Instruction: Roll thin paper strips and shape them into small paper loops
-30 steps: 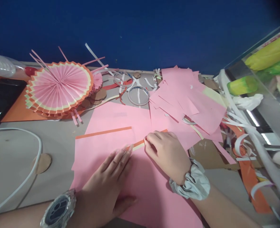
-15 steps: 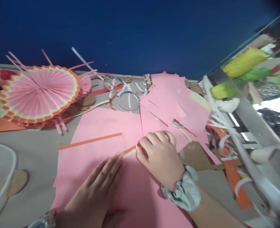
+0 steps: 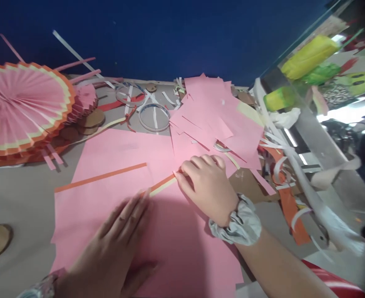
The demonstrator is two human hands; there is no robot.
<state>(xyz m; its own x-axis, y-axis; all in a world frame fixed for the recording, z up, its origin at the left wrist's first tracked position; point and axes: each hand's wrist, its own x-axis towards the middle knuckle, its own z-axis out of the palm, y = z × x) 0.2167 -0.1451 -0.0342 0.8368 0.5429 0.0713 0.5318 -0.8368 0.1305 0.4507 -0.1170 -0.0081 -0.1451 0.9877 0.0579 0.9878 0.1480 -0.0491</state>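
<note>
Along the far edge of the near pink sheet [image 3: 176, 244], the right hand [image 3: 208, 188] closes thumb and forefinger on the orange-and-yellow edging [image 3: 163, 184], while the left hand [image 3: 110, 236] lies flat with extended fingers, its fingertips resting on the edging's left part. Beyond that sheet, to its left, runs an orange strip [image 3: 100, 178] on pink paper; directly beyond it lies a ring [image 3: 140, 118], and to its far right a pile of pink paper [image 3: 213, 107]. Farther out, a pleated fan [image 3: 21, 107] stands to the sheet's far left, and an orange offcut [image 3: 294, 219] lies to its right.
</note>
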